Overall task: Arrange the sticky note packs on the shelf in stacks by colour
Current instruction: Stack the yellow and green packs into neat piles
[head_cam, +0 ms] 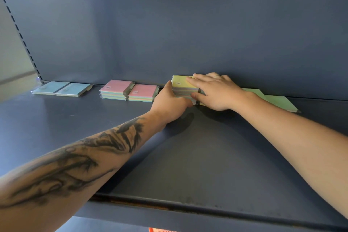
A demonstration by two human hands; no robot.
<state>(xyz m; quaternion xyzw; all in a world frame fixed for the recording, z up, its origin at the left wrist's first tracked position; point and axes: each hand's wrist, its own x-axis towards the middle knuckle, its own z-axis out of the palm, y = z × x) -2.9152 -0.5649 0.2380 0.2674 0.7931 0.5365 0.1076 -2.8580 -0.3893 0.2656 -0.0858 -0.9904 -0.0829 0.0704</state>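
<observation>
A stack of yellow-topped sticky note packs (pixel 180 83) stands at the back of the dark shelf (pixel 188 156). My left hand (pixel 170 102) grips its left side, thumb up along the edge. My right hand (pixel 214 92) lies over the top and right side, fingers on the top pack and thumb pressed to the front. Left of it stand two pink-topped stacks (pixel 117 86) (pixel 143 91), side by side. Two blue packs (pixel 62 88) lie flat at the far left. Green packs (pixel 278 100) lie flat to the right, partly hidden by my right wrist.
The shelf's dark back panel (pixel 188 34) rises right behind the packs. A perforated upright (pixel 20 34) runs down the left end. The shelf's front lip (pixel 207 207) is near my elbows. Another shelf sits overhead.
</observation>
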